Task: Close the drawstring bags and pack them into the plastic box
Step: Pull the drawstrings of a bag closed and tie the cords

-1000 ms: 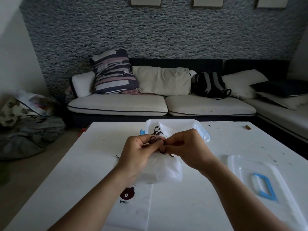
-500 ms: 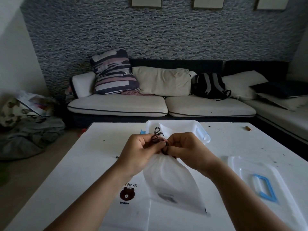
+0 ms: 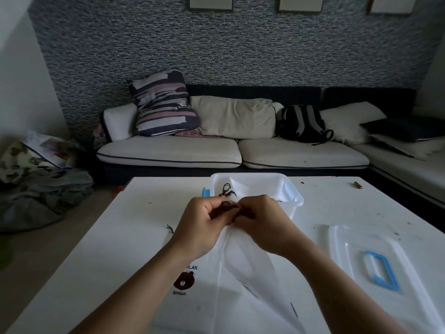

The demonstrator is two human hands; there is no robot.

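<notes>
The room was dim. A wall of small grey-blue mosaic tiles (image 3: 240,49) rose behind a dark-framed corner sofa with cream seat cushions (image 3: 231,153), which held a striped pillow (image 3: 163,104) and a black backpack (image 3: 302,124). Crumpled grey cloth (image 3: 41,196) lay on the floor at left

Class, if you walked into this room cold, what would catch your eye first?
Two hands, left hand and right hand, meet mid-table, pinching the dark cord at the mouth of a white drawstring bag. Just beyond them sits the open plastic box; its lid with a blue handle lies to the right.
</notes>
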